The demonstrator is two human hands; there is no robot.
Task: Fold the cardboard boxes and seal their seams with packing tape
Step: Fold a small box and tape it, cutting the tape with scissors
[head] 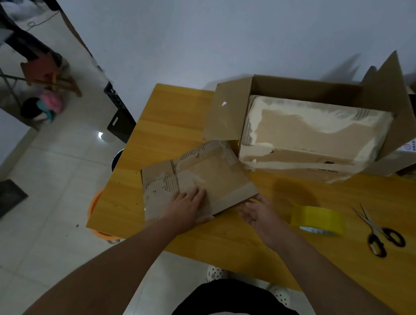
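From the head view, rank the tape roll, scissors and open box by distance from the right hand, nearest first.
From the right hand:
1. Tape roll, just to its right on the table.
2. Scissors, farther right.
3. Open box, at the table's back.

Left hand presses flattened box, right hand at its corner

matt torn cardboard, glossy tape, wood-look table

Head-worn view, downward over table
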